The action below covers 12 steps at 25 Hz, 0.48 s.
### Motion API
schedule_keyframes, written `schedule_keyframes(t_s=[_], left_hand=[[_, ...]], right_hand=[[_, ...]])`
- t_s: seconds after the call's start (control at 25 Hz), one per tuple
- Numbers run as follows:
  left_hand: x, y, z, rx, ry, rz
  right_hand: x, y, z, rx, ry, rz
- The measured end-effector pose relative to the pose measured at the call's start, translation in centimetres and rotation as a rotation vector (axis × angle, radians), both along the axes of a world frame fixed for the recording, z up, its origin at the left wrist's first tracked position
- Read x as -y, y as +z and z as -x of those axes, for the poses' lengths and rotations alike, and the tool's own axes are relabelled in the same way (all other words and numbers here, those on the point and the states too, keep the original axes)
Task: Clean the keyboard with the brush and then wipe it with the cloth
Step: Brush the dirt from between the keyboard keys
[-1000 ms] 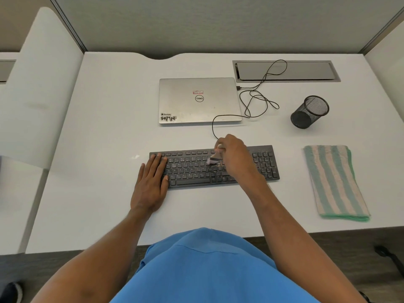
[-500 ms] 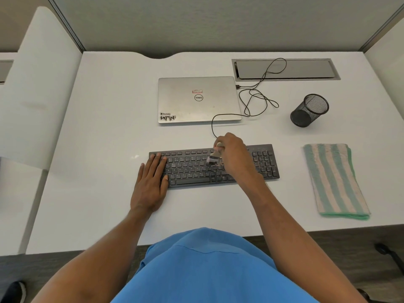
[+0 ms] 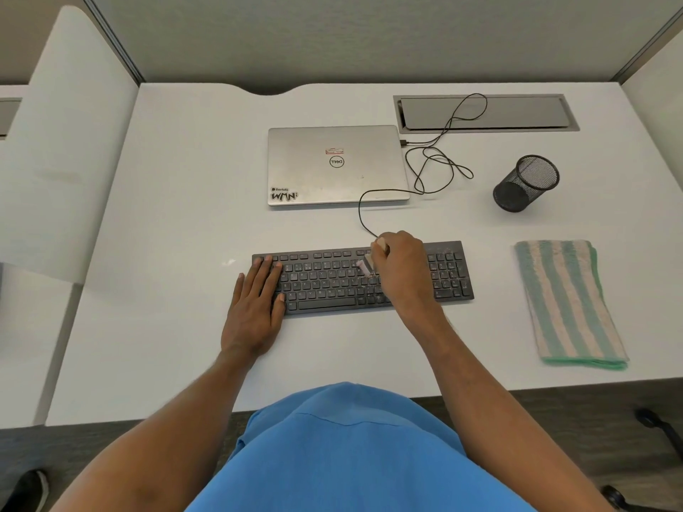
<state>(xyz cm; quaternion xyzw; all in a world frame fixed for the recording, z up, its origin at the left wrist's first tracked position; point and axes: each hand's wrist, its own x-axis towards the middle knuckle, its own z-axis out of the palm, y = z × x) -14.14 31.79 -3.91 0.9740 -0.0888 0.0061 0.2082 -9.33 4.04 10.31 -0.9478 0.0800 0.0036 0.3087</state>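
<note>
Two bare hands are working at the black keyboard [image 3: 325, 279], which is lying flat on the white desk [image 3: 177, 253].

Left hand [image 3: 255, 312]: resting palm-down, fingers straight and slightly spread over the keys at the keyboard's left end. It is gripping nothing.

Right hand [image 3: 403, 271]: sitting over the middle-right keys, fingers curled and clamped round the small brush [image 3: 366, 266]. The handle end is poking out at the far side of this hand. The pale bristle end is pointing down and toward the left hand, meeting the upper key rows.

Pale crumbs [image 3: 371, 280] are lying on the keys just under the bristles, at the thumb side of the right hand (a second dusting is showing along the keyboard's far edge, just to the outer side of the same hand).

The cloth [image 3: 569, 304], green-and-cream striped and folded, is lying on the desk well out to the right of the right hand. It is apart from the keyboard, and neither hand is touching it.

Beyond the right hand, a black cable [image 3: 364, 219] is running from behind the knuckles and looping toward the closed silver laptop [image 3: 336, 166], which is lying beyond both hands. A black mesh cup [image 3: 525, 182] is sitting beyond and to the right of the right hand; upright or tipped, cannot tell.
</note>
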Motion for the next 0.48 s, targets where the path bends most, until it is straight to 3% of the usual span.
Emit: schedule_keyframes(t_s=[0.32, 0.48], left_hand=[[0.1, 0.1, 0.1, 0.002, 0.008, 0.015], [0.1, 0.1, 0.1, 0.000, 0.007, 0.012]], right_hand=[[0.3, 0.2, 0.0, 0.052, -0.035, -0.074], [0.2, -0.5, 0.4, 0.003, 0.021, -0.002]])
